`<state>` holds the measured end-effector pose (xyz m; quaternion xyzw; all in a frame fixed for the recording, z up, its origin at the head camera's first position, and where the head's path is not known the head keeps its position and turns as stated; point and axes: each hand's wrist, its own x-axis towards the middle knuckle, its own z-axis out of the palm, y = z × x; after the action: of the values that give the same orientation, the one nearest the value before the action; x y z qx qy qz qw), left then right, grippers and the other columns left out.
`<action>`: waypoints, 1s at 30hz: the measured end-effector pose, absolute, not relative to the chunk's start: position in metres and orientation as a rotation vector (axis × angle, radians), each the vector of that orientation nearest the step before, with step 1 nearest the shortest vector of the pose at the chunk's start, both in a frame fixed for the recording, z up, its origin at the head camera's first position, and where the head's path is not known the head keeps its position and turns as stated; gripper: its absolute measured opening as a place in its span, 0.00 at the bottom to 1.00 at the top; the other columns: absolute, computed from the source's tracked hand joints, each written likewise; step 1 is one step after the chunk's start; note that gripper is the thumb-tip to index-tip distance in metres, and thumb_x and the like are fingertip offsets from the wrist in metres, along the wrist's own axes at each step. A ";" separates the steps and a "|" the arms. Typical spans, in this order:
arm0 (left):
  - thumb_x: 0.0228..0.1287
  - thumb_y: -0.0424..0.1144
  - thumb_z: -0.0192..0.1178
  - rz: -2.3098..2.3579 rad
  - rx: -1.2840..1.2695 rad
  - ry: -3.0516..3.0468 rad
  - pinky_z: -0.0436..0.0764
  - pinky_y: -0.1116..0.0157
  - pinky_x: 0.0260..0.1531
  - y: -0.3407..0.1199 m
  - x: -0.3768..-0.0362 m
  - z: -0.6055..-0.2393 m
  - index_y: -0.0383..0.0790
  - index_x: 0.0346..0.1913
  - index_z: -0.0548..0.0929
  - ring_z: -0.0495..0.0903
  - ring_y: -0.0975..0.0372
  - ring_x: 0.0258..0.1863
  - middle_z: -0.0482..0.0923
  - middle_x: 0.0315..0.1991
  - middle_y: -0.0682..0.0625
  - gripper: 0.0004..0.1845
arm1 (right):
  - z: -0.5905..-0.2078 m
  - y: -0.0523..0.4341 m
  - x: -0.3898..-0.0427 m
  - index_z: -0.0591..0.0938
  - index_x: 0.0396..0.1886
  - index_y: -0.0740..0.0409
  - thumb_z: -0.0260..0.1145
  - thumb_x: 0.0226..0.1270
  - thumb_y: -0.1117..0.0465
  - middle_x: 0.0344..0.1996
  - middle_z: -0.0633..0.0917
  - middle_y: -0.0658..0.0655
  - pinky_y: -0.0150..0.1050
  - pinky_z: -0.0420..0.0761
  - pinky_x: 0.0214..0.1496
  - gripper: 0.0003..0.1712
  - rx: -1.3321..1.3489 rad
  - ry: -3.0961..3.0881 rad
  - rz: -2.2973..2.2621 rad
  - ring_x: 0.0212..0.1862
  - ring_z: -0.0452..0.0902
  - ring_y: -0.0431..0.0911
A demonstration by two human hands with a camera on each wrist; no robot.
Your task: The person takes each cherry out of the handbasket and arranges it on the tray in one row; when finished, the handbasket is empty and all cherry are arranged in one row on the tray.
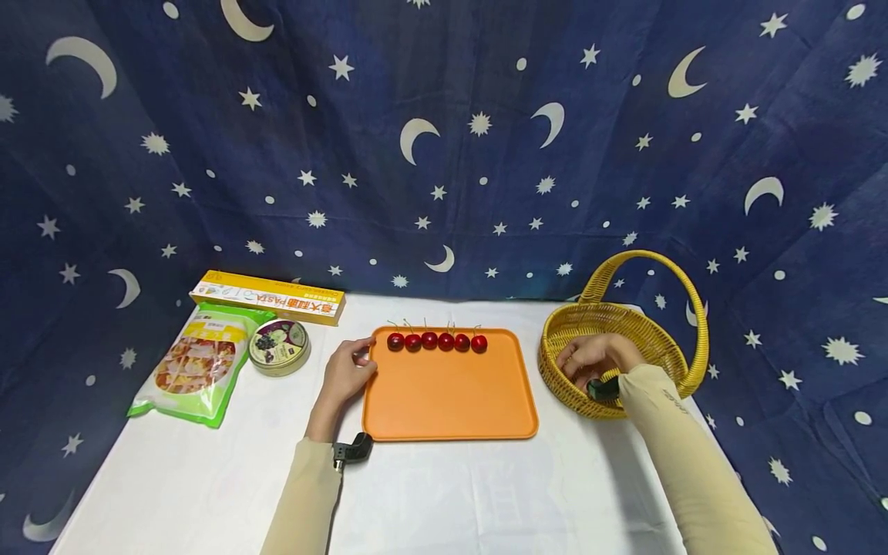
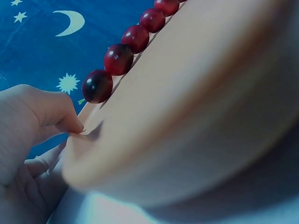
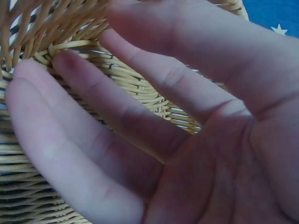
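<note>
My left hand (image 1: pixel 349 368) is at the left edge of an orange rectangular tray (image 1: pixel 451 393). In the left wrist view, that hand (image 2: pixel 28 135) pinches the rim, a fingertip on top and other fingers lower down outside. Several dark red cherries (image 1: pixel 429 340) with stems form a row along the tray's far edge. Inside a yellow wicker basket (image 1: pixel 569 393) with a tall handle is my right hand (image 1: pixel 593 354). Seen from the right wrist, its fingers (image 3: pixel 126 107) are loosely bent and spread, holding nothing visible. Part of the basket floor is hidden behind this hand.
Left of the tray lie a round tin (image 1: pixel 280 347), a green and yellow food bag (image 1: pixel 201 362) and a long yellow pasta box (image 1: pixel 270 297). A white cloth (image 1: pixel 444 493) covers the table. A dark blue star-patterned curtain (image 1: pixel 444 154) hangs behind and at both sides.
</note>
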<state>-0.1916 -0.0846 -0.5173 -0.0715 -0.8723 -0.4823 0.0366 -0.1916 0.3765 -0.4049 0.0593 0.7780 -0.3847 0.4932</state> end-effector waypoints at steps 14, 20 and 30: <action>0.52 0.29 0.63 -1.469 -0.244 -2.674 0.75 0.61 0.38 -0.086 -0.192 -0.518 0.32 0.60 0.80 0.82 0.55 0.33 0.78 0.46 0.36 0.27 | -0.402 0.388 -0.179 0.85 0.39 0.58 0.62 0.56 0.71 0.28 0.83 0.52 0.38 0.79 0.36 0.12 0.212 2.060 -0.753 0.31 0.82 0.45; 0.52 0.29 0.62 -1.453 -0.238 -2.691 0.75 0.60 0.39 -0.089 -0.190 -0.515 0.32 0.60 0.80 0.81 0.55 0.34 0.78 0.47 0.37 0.27 | -0.408 0.386 -0.175 0.83 0.41 0.59 0.62 0.57 0.70 0.27 0.81 0.51 0.34 0.78 0.32 0.12 0.179 2.060 -0.778 0.28 0.80 0.42; 0.51 0.29 0.62 -1.309 -0.398 -2.729 0.73 0.58 0.39 -0.088 -0.192 -0.504 0.28 0.57 0.80 0.77 0.54 0.34 0.77 0.41 0.38 0.25 | -0.403 0.386 -0.179 0.81 0.46 0.67 0.59 0.67 0.66 0.34 0.85 0.58 0.43 0.83 0.39 0.12 0.119 2.134 -1.076 0.35 0.84 0.48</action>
<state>-0.1917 -0.0879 -0.5042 -0.1302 -0.8931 -0.4283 0.0446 -0.1785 0.3861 -0.4028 0.0461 0.8301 -0.4184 0.3657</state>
